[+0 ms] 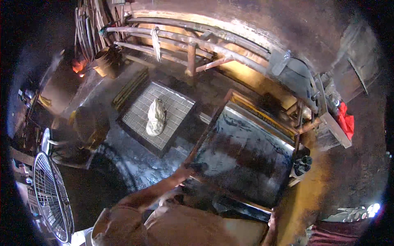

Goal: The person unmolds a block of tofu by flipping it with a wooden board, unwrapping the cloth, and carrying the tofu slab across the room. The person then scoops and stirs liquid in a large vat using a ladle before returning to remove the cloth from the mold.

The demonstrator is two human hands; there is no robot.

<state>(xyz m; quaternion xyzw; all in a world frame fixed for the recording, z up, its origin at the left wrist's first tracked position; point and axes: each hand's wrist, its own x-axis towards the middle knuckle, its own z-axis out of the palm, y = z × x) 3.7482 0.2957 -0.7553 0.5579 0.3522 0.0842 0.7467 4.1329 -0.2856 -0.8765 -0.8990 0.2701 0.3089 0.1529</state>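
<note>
A large rectangular wooden frame (209, 135) is tilted in front of me, surrounding a dark, shiny surface (242, 158) with pale, bluish reflections. I cannot tell whether that surface is a sheet within the frame or something below it. At the frame's near left side, my left hand (187, 171) is closed around the wood. My right hand (271, 221) grips the near right corner, with most of its fingers hidden. To the left of the frame, a twisted white cloth bundle (156, 118) lies on a square white tiled slab (174, 106) with a dark border.
A large round fan (51, 197) stands at the lower left. Wooden rails (164, 35) with a hanging white cloth (156, 44) run along the back. A bucket (106, 63) stands near glowing fire (79, 66). Red fabric (345, 121) hangs at right.
</note>
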